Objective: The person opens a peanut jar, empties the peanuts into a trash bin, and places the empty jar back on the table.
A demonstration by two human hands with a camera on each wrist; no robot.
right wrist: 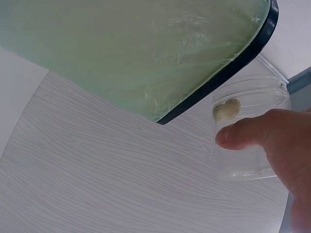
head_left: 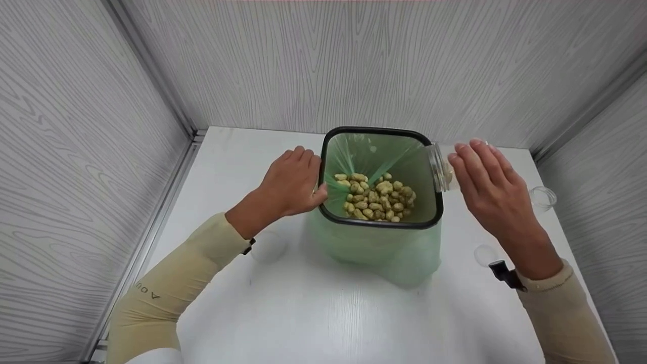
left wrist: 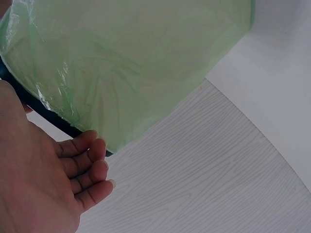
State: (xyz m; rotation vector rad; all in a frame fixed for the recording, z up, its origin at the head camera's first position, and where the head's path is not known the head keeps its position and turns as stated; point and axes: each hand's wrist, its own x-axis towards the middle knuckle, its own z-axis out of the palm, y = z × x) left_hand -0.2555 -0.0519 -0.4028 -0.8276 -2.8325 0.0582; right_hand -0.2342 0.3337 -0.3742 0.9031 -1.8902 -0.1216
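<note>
A trash bin with a black rim is lined with a green plastic bag. Inside the bag lie many peanuts in their shells. My left hand grips the left side of the rim; the left wrist view shows its fingers curled at the rim's edge. At the right side, my right hand holds a clear jar tipped on its side, its mouth at the rim. One peanut shows inside the jar in the right wrist view.
A second clear jar stands at the right edge of the white table. A clear round lid lies near the right wrist, and another clear disc near the left wrist. Grey wood-grain panels enclose the back and sides.
</note>
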